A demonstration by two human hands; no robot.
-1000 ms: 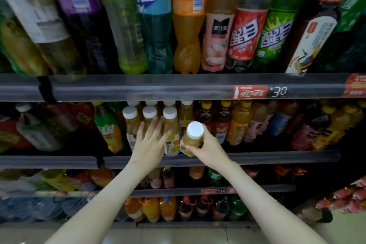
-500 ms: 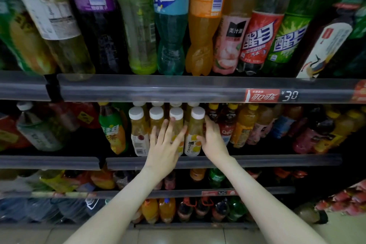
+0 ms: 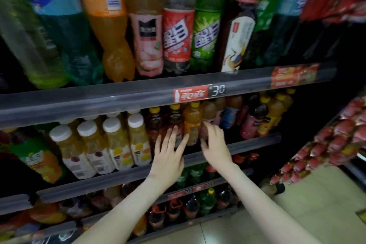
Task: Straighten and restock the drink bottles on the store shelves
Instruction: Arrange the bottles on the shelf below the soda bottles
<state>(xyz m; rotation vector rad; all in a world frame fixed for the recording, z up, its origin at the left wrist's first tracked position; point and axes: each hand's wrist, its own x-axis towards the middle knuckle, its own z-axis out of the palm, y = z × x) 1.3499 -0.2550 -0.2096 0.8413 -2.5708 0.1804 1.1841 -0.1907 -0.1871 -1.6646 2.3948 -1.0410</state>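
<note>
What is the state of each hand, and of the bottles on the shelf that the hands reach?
Left hand: open, fingers straight on dark bottles.
Right hand: fingers bent at brown bottle, grip unclear.
Orange bottle: upright, capped.
White-capped juice bottles: upright, aligned.

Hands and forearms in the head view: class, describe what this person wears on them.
Nothing is worn. The left hand and right hand have no gloves, and no ring, watch or bracelet shows. The left forearm and right forearm are bare to the frame's lower edge, with no sleeve in view.

Tiered store shelves [image 3: 99,102]; large soda bottles [image 3: 178,37] above; white-capped juice bottles [image 3: 116,142] below
</note>
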